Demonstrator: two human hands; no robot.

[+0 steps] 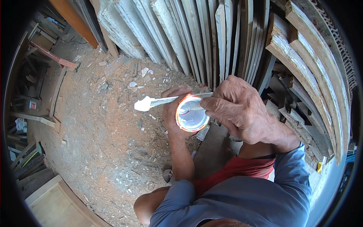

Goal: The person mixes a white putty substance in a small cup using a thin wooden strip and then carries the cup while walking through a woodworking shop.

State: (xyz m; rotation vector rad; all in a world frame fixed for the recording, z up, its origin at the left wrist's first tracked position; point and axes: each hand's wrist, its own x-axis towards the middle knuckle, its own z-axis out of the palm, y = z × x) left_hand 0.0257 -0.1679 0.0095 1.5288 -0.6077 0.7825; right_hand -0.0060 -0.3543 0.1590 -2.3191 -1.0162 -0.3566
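Note:
My left hand (172, 115) is wrapped round a small round tub (192, 128) with an orange-red rim and a white inside smeared with pale paste. A flat pale stick (162, 101) lies along the tub's far rim, beside my left fingers. Its left end carries a thick lump of white paste (143, 104), and its other end runs up to my right hand (244, 109). The right thumb and fingers are pinched together at the tub's right rim. From their tips a thin greyish flat piece (194, 105) reaches into the mouth; its full shape is hidden.
Several pale boards (170, 34) stand upright along the far side. Curved wooden pieces (302, 72) are stacked at the right. Dirt, chips and scraps cover the floor (102, 132). A wooden panel (56, 204) lies at the lower left, with timber pieces (32, 117) along the left edge.

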